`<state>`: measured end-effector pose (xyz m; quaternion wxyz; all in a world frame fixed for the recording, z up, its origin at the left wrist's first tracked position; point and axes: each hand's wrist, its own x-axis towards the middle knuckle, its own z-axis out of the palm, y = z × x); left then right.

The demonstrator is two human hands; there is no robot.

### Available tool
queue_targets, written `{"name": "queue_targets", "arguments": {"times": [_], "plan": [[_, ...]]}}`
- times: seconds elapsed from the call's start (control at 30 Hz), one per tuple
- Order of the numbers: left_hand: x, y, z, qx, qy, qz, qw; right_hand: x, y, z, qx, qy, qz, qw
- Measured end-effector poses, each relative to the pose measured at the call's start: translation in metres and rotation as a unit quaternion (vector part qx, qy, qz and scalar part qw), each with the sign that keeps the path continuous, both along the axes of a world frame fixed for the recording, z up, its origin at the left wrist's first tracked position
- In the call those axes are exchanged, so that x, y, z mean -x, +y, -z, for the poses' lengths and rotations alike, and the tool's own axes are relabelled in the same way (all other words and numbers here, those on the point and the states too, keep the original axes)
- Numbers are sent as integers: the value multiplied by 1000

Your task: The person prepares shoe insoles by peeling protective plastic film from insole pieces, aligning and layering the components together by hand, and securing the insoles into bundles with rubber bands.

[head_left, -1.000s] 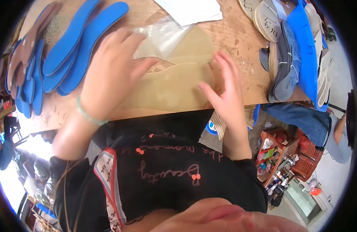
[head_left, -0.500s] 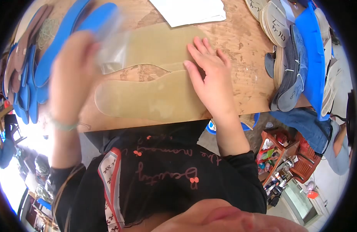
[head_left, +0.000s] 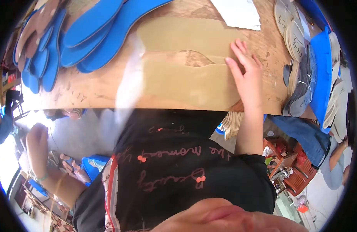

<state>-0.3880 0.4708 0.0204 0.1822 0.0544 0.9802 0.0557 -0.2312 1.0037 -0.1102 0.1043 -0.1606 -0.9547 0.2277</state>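
Observation:
A pair of tan, insole-shaped sheets (head_left: 186, 86) lies side by side on the wooden table (head_left: 85, 98), with a gap between their arches. My right hand (head_left: 247, 69) rests on their right ends, fingers apart. A blurred sheet of clear plastic film (head_left: 132, 75) crosses their left ends and droops over the table's front edge. Off the table at lower left is my left hand (head_left: 37, 135), bright and blurred. Its fingers do not show clearly, and I cannot make out whether it holds the film.
Blue insoles (head_left: 95, 29) overlap at the table's left, beside brown ones (head_left: 35, 23). A white paper (head_left: 238, 13) lies at the back. Tied insole bundles (head_left: 302, 83) and a blue tray (head_left: 321, 73) stand at right. Another person's legs (head_left: 302, 129) show beyond.
My left hand has swung from above the table down and back to the lower left. The plastic film now trails over the front edge. My right hand stays on the tan sheets.

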Motion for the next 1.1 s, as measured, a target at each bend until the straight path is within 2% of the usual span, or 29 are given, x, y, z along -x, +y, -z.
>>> {"name": "queue_targets", "arguments": {"times": [0.03,0.1,0.17,0.23,0.3,0.4,0.5,0.57,0.6,0.7,0.8,0.9,0.97,1.07,1.1], "plan": [[-6,19,6,-43,35,6,998,0,0,1,3,0,-4,1000],[-9,74,27,-285,27,-9,958,0,2,0,4,2,-10,1000],[-14,133,39,-264,27,33,964,0,0,0,-11,0,-13,1000],[-28,186,49,-256,21,157,954,0,-3,-3,-20,1,-8,1000],[-42,221,61,-307,81,282,906,0,-5,-6,-1,-3,3,1000],[-41,251,79,-214,135,349,902,-3,-5,-4,12,3,7,1000],[-28,272,80,-184,86,345,916,-7,-4,1,35,13,-1,999],[-18,282,92,-208,103,356,905,-11,-3,6,55,24,-9,998],[-15,284,97,-219,111,360,900,-10,-2,9,27,10,-16,999],[-7,283,100,-280,126,351,884,-9,-8,3,-2,-4,-5,1000],[-7,264,76,-358,137,319,867,-10,-13,4,-28,4,-1,1000],[-6,217,39,-263,-6,275,925,-10,-11,5,-20,8,-11,1000],[0,179,27,-152,-96,328,927,-10,-7,5,-20,-51,-12,998],[-5,123,27,-100,-217,116,964,-9,-7,7,-16,-39,-12,999],[-10,109,26,-59,-259,82,961,-8,-9,8,-12,-16,-12,1000]]}}
